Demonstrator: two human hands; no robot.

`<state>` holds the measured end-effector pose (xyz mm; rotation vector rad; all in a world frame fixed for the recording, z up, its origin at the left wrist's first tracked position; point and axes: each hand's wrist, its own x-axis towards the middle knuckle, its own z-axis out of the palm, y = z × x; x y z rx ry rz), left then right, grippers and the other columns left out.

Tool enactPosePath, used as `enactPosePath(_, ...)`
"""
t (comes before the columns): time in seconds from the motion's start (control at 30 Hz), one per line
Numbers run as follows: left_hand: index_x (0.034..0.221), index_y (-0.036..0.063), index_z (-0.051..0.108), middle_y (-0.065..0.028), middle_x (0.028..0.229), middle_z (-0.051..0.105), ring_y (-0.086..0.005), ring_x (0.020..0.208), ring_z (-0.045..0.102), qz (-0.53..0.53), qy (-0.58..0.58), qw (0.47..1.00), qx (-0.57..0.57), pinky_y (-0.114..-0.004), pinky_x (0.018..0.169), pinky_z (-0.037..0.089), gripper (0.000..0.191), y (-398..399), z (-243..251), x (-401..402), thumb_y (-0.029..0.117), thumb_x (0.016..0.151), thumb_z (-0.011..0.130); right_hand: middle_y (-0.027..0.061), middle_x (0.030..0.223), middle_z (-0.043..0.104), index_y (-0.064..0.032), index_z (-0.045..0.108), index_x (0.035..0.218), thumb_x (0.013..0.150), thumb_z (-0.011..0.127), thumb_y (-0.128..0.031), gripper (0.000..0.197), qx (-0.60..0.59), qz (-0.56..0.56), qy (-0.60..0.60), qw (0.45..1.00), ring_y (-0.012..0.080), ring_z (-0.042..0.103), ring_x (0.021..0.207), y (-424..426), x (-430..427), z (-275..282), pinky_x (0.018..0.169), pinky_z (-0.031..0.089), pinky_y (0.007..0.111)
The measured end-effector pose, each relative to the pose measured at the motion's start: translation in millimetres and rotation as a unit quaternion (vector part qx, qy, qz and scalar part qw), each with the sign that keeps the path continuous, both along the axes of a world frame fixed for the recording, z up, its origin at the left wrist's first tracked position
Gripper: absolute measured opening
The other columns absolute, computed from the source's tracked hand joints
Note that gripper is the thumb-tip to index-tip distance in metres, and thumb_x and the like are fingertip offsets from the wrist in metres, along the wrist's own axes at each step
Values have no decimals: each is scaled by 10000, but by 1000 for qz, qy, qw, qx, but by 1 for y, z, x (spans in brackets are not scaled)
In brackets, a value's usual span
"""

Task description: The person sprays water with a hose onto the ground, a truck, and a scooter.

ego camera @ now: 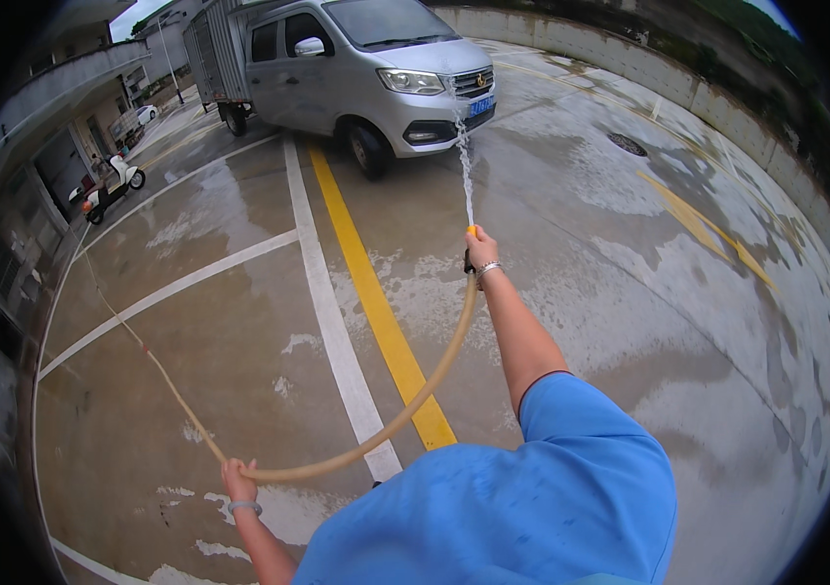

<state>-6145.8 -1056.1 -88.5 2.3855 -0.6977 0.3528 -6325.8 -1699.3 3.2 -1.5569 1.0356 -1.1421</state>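
My right hand [484,248] grips a spray nozzle [471,230] with a yellow tip and a black lower part, held out ahead of me. A stream of water [465,172] shoots from it towards the front of a silver small truck [312,80]. From the nozzle a beige hose [422,398] curves down and left to my left hand [239,479], whose fingers are closed around it. Beyond that hand the hose runs along the ground to the far left. The truck has a box body, and its front wheel [365,148] is turned.
Wet concrete [188,395] carries white lines [320,292] and a yellow line [367,285]. A white scooter [113,183] stands by the building [20,175] at left. A manhole cover [627,144] lies at right, before a low concrete wall [664,73].
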Motion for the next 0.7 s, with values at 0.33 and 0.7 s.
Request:
enactPosePath(0.33, 625, 35, 382, -137, 686, 438, -334, 716, 422, 5, 18, 1000, 1, -399, 645, 360, 337, -9, 10, 0, 98, 623, 714, -3, 639, 507, -79, 521, 1125, 811, 525, -193, 334, 51, 26, -63, 996, 85, 452, 516, -7, -8, 5, 480, 400, 254)
enactPosePath(0.7, 616, 35, 377, -136, 682, 441, -339, 716, 420, -3, 16, 1000, 8, -403, 638, 357, 347, -6, 11, 0, 86, 608, 720, 6, 605, 436, -125, 469, 1195, 828, 526, -198, 379, 128, 121, -76, 981, 119, 452, 420, 26, 18, 43, 367, 414, 270)
